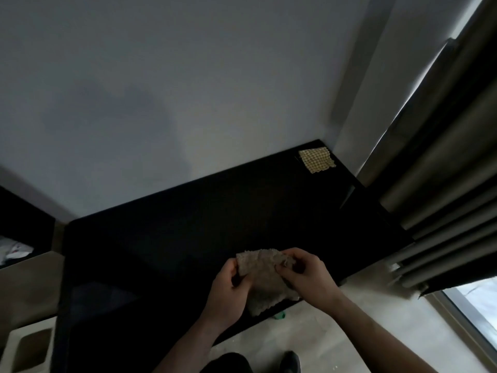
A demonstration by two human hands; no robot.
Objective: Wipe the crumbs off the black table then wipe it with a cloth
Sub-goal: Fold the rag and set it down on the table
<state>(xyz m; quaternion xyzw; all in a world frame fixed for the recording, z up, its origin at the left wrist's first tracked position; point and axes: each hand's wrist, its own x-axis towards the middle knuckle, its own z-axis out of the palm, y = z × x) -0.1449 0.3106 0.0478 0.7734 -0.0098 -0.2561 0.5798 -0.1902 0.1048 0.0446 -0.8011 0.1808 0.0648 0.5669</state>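
Note:
A black table [188, 224] fills the middle of the view, set against a pale wall. Both hands hold a brownish-grey cloth [265, 281] just above the table's near edge. My left hand [228, 289] grips the cloth's left side. My right hand [304, 273] pinches its upper right corner. The cloth hangs crumpled between them. A second cloth, yellow and checked [317, 159], lies flat at the table's far right corner. Crumbs cannot be made out on the dark surface.
Grey and dark curtains [441, 162] hang at the right, with a window [478, 305] below them. A small green object [279, 315] lies on the pale floor by the table's near edge. A beige block with a square recess [32, 348] sits at lower left.

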